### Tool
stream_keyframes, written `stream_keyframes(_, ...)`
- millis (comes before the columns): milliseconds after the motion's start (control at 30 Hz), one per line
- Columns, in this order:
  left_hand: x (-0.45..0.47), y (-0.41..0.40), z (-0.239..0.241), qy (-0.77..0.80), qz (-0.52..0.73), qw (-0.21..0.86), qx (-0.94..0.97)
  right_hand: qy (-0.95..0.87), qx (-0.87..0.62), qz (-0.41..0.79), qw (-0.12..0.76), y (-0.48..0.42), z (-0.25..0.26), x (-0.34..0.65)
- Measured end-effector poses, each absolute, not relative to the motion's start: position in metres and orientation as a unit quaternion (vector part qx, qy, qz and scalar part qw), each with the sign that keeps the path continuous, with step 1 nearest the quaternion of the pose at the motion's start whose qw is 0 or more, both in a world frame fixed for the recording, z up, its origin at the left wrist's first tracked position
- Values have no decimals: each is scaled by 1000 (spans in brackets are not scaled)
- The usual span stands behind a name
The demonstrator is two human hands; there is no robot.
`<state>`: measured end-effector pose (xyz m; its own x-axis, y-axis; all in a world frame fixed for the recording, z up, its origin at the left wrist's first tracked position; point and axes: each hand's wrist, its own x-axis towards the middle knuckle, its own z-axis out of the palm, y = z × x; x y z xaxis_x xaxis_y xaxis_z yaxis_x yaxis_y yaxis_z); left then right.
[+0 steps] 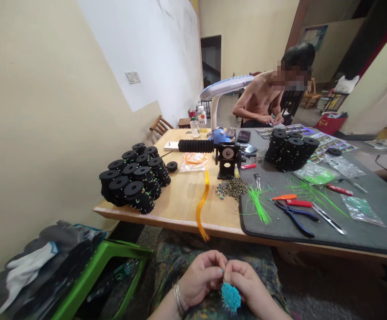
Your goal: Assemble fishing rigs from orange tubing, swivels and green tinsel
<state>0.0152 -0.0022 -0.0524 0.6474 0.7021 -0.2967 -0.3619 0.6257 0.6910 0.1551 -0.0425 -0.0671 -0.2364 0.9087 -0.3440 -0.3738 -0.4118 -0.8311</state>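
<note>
Over the lap at the near edge of the table (176, 222), the left hand (201, 273) pinches a small turquoise bit (222, 270) between thumb and forefinger; the right hand (245, 281), just beside it, has thumb and forefinger pressed together at the top of a turquoise cluster (231, 298), which hangs below them. On the mat (313, 233) to the right, a clear bag (363, 210) contains teal pieces, and a farther bag (317, 173) holds something bright green; loose green strands (258, 205) lie near it and to its left. Left of the winder (228, 160), a third bag (195, 162) has orange strands in it. Two capped bottles (201, 116) stand at the table's far side; how full they are I cannot tell. On the far right floor, a red bag (326, 126) shows greyish stuff at its mouth.
</note>
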Motion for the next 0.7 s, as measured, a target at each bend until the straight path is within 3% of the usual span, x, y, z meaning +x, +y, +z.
stream_keyframes(700,15,-3,-53,272,369,809,367,-305,-417,714,472,-43,-60,157)
